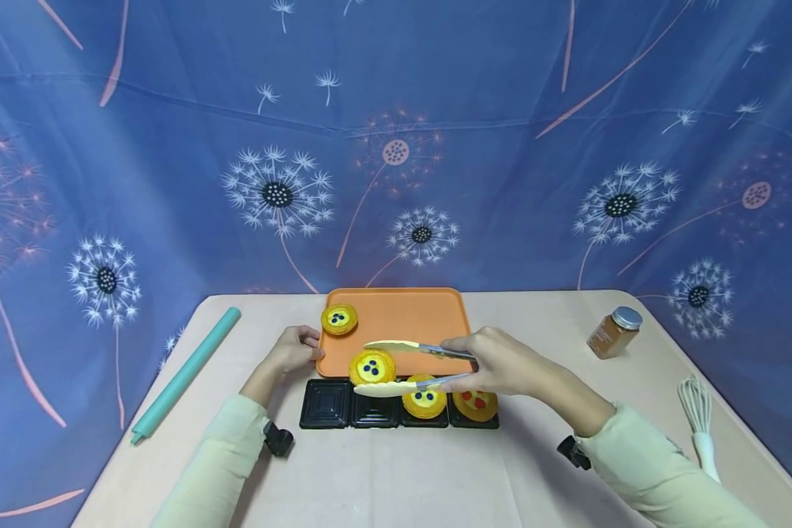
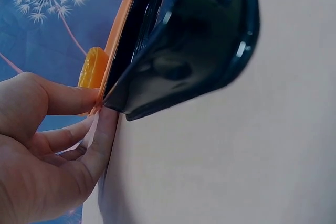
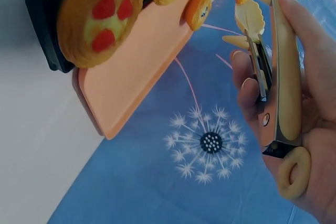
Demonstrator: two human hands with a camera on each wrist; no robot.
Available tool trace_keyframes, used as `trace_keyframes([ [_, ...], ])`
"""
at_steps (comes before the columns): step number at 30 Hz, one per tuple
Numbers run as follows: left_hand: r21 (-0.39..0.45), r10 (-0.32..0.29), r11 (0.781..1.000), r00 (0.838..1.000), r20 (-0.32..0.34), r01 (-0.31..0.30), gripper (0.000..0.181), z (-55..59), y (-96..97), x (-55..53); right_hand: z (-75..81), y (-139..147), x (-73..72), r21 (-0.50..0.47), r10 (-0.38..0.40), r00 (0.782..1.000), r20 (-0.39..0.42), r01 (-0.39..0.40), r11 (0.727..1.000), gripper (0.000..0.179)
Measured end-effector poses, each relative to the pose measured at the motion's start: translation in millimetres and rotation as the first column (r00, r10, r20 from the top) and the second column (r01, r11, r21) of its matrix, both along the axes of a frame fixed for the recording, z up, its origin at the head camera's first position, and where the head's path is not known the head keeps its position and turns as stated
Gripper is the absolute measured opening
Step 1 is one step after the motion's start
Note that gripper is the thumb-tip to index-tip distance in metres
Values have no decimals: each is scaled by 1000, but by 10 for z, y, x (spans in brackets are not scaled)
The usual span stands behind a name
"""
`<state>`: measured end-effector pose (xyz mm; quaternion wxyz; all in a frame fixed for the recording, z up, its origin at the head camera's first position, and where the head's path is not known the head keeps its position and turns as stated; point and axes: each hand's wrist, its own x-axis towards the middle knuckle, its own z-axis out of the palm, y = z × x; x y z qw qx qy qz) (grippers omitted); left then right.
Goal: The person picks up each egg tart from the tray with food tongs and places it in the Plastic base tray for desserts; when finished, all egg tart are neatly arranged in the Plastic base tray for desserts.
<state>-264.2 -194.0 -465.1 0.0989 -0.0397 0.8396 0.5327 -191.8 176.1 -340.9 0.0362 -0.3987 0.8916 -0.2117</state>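
My left hand [image 1: 295, 347] pinches the near left edge of an orange tray [image 1: 409, 312], thumb on one side of the rim and fingers on the other in the left wrist view. My right hand [image 1: 498, 359] grips a pair of tongs [image 3: 286, 72] with cream tips. Between those tips sits an egg tart with blue berries [image 1: 372, 364], over the tray's near edge. A second blueberry tart [image 1: 339, 319] lies on the tray's left. The black box row [image 1: 325, 405] holds another blueberry tart [image 1: 425, 405] and a tart with red pieces [image 3: 102, 19] in its right compartments.
A teal rolling pin [image 1: 186, 374] lies at the left of the table. On the right stand a brown jar with a silver lid [image 1: 615, 331] and, nearer, a white whisk [image 1: 698, 422]. A blue dandelion-print cloth [image 1: 501, 220] hangs behind the table.
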Motion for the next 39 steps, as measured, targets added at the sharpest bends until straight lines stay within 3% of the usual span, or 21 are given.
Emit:
trace_keyframes([
  [6, 20, -2, 1000, 1000, -6, 2, 33, 20, 2, -3, -95, -52, -5, 39, 18, 999, 35, -19, 999, 59],
  [18, 43, -3, 999, 1000, -2, 4, 33, 38, 13, -2, -199, -103, -13, 93, 43, 999, 25, -46, 995, 55],
  [22, 53, 1, 999, 1000, -4, 0, 33, 41, 14, -6, -196, -100, -18, 89, 40, 999, 26, -42, 995, 59],
  [29, 65, -5, 998, 1000, -4, 5, 34, 35, 10, 3, -166, -60, -18, 61, -35, 998, 50, 32, 998, 85],
  [39, 36, 6, 999, 1000, 2, -6, 35, -7, -8, 2, -62, -7, -70, 25, -70, 997, 34, 69, 997, 85],
])
